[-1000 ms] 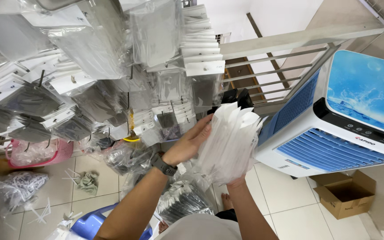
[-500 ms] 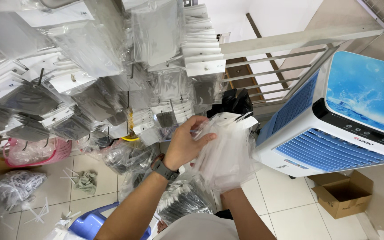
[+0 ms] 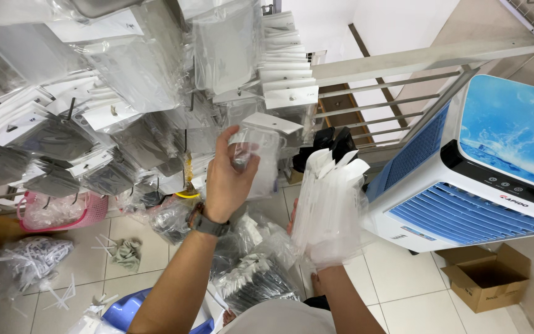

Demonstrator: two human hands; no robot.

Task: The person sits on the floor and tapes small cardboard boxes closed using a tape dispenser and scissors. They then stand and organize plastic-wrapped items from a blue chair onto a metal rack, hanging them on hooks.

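**Tiled floor below, packets crowding the rack above**

Your left hand (image 3: 230,179) pinches one clear packet (image 3: 256,158), grip narrow, thumb against fingers, just under the hanging packets (image 3: 282,80) at 12 o'clock. Keep its white card header level so it meets a hook squarely. Your right hand (image 3: 304,232) wraps closed around the bundle of packets (image 3: 332,207) at 4 o'clock; hold it steady

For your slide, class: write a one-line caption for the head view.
Left hand lifts one clear packet toward the hanging rack while right hand holds a packet stack.
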